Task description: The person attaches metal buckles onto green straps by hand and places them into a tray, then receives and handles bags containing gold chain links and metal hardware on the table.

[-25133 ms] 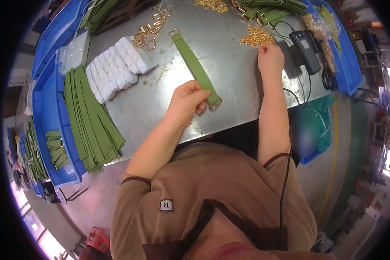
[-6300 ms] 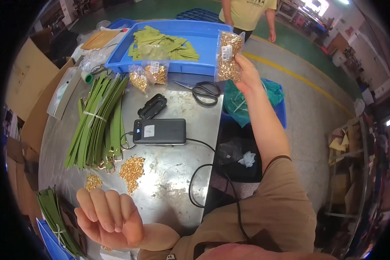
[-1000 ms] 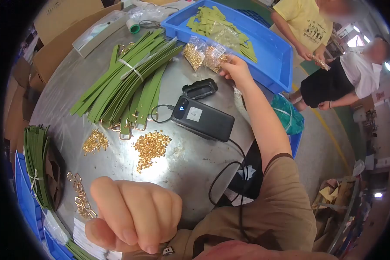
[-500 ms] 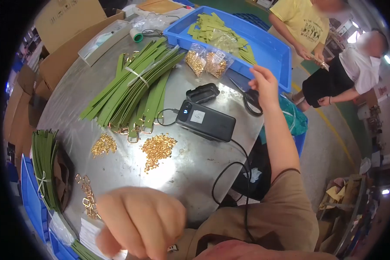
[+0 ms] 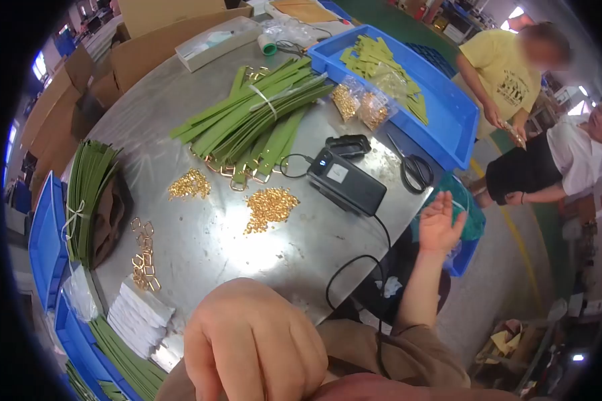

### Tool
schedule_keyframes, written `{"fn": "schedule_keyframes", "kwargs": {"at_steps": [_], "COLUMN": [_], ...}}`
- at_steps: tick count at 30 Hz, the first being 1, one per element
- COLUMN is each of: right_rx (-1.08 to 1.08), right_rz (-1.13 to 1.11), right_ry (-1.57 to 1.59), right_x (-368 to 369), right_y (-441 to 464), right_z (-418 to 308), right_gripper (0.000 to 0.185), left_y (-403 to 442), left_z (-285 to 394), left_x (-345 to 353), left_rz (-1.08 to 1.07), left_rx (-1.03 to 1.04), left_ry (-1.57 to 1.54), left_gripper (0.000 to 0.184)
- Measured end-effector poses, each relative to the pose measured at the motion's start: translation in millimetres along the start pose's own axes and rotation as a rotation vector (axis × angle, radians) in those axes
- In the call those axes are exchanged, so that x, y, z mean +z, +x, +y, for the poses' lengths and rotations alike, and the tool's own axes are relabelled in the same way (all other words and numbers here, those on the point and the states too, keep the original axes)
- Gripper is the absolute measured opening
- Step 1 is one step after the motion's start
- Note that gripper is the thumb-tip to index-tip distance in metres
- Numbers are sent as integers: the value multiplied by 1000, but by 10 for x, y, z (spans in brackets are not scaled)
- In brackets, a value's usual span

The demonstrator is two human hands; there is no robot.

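My left hand [image 5: 254, 341] is close to the camera at the bottom, knuckles up and fingers curled; its fingertips are hidden. My right hand [image 5: 441, 224] is past the table's right edge, palm showing, fingers stretched and holding nothing. Nearest to it are black scissors [image 5: 417, 175] on the table and a teal plastic bag [image 5: 471, 217]. Left of the scissors lies a black power bank [image 5: 348, 182] with a cable plugged in. Two piles of small gold metal pieces, a left pile [image 5: 189, 185] and a larger right pile [image 5: 270, 208], rest on the metal table [image 5: 247, 257].
A tied bundle of green straps [image 5: 254, 113] with gold buckles lies behind the piles. At back right a blue tray [image 5: 441, 127] holds green strips. Gold rings [image 5: 142, 257] and another strap bundle [image 5: 90, 200] are at left. Two people stand beyond the tray.
My right hand has dropped from beside the tray and scissors to beyond the table edge, its palm now facing up. My left hand is still curled near the camera. The view has shifted.
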State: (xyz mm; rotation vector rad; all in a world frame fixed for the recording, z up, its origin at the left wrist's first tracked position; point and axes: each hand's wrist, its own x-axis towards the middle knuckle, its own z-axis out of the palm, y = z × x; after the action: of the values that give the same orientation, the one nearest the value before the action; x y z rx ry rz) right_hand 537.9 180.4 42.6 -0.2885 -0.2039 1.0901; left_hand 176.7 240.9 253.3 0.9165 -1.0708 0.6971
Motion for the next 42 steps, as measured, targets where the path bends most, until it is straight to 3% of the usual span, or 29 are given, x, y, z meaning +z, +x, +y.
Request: {"fn": "schedule_keyframes", "kwargs": {"at_steps": [3, 10, 12, 16, 21, 27, 31, 33, 34, 38, 39, 41, 42], "right_rx": [119, 66, 59, 17, 12, 21, -9, 61, 92, -37, -19, -193, -190], "right_rz": [-65, 133, 166, 113, 150, 133, 103, 115, 25, -63, -73, -183, -196], "right_ry": [11, -4, 1, 12, -9, -25, -32, -146, -247, -882, -888, -1473, -1477], "right_x": [-136, -192, -110, -102, -5, 24, -52, 12, 6, 438, 555, 784, 867], "right_y": [-147, -104, -47, 48, 75, 79, 85, 52, 76, 383, 540, 871, 999], "right_z": [198, 456, 512, 620, 665, 655, 649, 581, 558, 558, 577, 666, 736], "right_gripper": [59, 58, 57, 56, 58, 58, 56, 53, 51, 33, 33, 36, 36], "left_y": [46, 69, 31, 219, 97, 188, 9, 174, 183, 132, 117, 96, 93], "left_z": [-16, -55, -128, -152, -166, -98, -126, -21, 5, 80, 93, 119, 132], "left_x": [21, 262, 459, 247, 519, 330, 481, 249, 210, 162, 158, 145, 134], "left_rz": [-22, 38, 389, 96, 211, -2, 247, -61, -95, -84, -70, -55, -53], "left_rx": [-44, -113, -18, -135, -162, -221, -158, -300, -303, -251, -242, -227, -219], "left_ry": [-7, 47, 248, 116, 481, 366, 511, 324, 317, 334, 317, 305, 302], "left_gripper": [19, 21, 22, 23, 18, 22, 21, 19, 18, 21, 23, 25, 26]}}
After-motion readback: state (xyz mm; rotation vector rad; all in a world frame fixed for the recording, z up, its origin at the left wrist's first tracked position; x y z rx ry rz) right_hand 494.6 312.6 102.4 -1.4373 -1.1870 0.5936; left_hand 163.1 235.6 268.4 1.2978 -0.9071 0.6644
